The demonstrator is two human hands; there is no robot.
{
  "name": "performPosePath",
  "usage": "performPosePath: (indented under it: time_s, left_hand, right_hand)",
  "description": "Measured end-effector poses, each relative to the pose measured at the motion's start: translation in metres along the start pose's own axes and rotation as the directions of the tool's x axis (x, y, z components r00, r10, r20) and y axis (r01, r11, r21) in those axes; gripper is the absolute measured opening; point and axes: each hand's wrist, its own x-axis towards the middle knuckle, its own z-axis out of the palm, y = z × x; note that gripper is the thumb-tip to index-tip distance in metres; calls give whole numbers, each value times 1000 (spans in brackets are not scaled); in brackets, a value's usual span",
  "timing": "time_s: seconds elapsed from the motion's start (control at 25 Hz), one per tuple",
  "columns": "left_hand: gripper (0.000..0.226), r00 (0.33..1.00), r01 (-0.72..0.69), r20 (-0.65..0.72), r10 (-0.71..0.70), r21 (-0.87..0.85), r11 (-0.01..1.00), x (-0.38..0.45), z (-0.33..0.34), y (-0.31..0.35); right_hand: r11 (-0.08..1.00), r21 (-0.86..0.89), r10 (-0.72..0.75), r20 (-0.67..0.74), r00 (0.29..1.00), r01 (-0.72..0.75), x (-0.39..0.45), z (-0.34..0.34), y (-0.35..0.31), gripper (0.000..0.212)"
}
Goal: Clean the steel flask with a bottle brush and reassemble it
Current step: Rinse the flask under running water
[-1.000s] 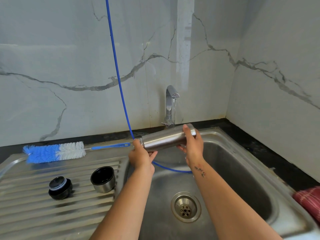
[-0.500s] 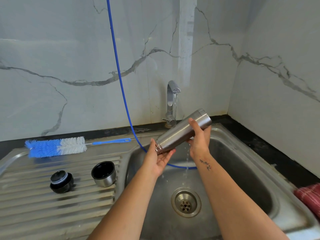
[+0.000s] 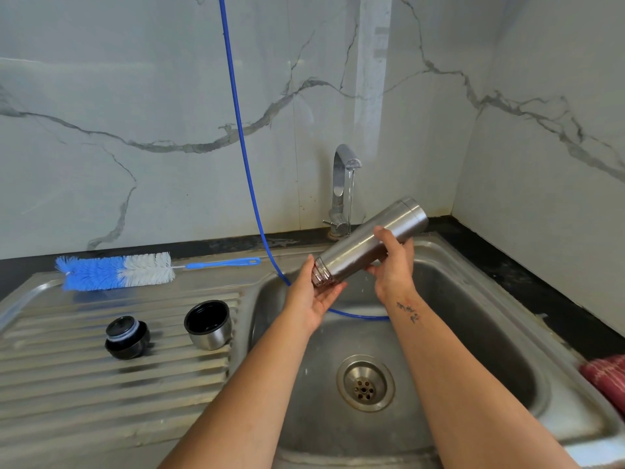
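Smooth steel flask (image 3: 368,245) now steeper in both hands, mouth-down.

1. You are working in bright, even light, casting soft shadows.
2. Glare is streaking the wall (image 3: 372,79) at 12 o'clock.
3. Wide-angle distortion is bending edges at 3 and 9 o'clock.

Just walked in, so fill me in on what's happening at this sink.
A person is holding a steel flask tilted over the sink, mouth down. The left hand cups the open mouth end and the right hand grips the body. The bottle brush, the steel cup and the black stopper lie on the drainboard, so nothing is reassembled yet.
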Motion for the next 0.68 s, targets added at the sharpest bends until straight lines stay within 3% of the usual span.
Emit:
performPosePath:
  time_s: [0.16,0.28,0.4,0.56,0.68]
  left_hand:
    - [37,999,-36,26,37,-31,999,3,-3,4]
    - [47,998,-58,-25,60,73,996,5,-5,6]
    - [56,995,-41,-81,56,174,984,4,-5,5]
    - [25,992,-76,-91,84,81,994,2,-2,8]
    - [14,987,-64,-139,79,110,992,2,-5,10]
  right_hand:
    - [999,-43,-24,-60,998,22,0,1,-3,76]
    - [999,-20,25,-9,1000,-25,-1,-1,-2,76]
    - [999,-20,38,41,998,-37,-3,0,1,62]
    - [994,-105,32,0,1000,-31,-4,5,4,76]
    - [981,-193,43,65,997,-30,-6,6,8,74]
